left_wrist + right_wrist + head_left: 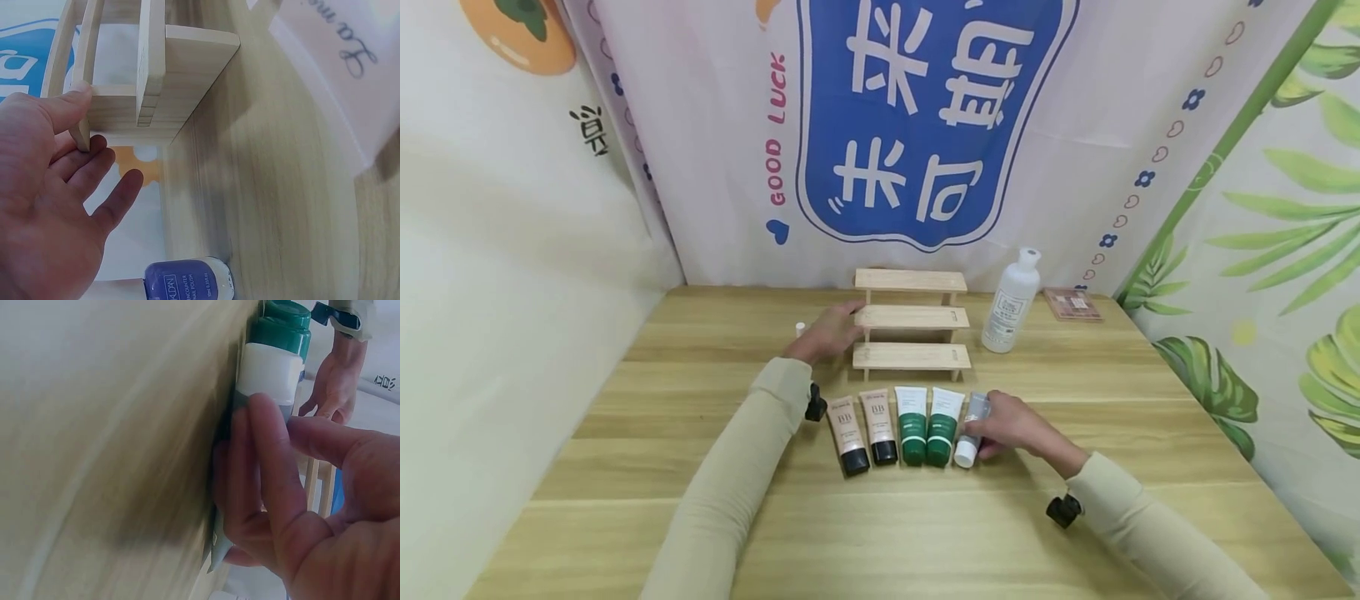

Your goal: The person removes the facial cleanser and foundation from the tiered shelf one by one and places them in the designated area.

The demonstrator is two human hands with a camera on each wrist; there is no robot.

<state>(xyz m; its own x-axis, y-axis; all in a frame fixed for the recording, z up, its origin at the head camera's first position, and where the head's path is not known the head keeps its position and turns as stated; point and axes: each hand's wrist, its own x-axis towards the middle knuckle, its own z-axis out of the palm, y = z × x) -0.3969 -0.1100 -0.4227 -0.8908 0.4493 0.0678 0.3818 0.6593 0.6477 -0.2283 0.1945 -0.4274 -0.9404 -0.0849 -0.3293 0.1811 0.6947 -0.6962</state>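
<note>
A three-tier wooden display stand (912, 357) rises at the back middle of the table. My left hand (833, 332) pinches the left end of its middle shelf, thumb (70, 105) on top and fingers beneath. My right hand (1011, 423) grips a grey tube with a white cap (967, 454), which lies at the right end of a row. To its left lie two green-and-white tubes (913, 427) (944, 427), then two beige BB cream tubes (881, 425) (847, 433) with black caps. Below the left hand in the left wrist view is a purple nail polish bottle (182, 280).
Right of the stand a white bottle (1011, 308) stands upright. Behind it, near the back right corner, lies a flat pinkish palette (1072, 305). Printed cloth (722, 167) hangs along the table's back and sides.
</note>
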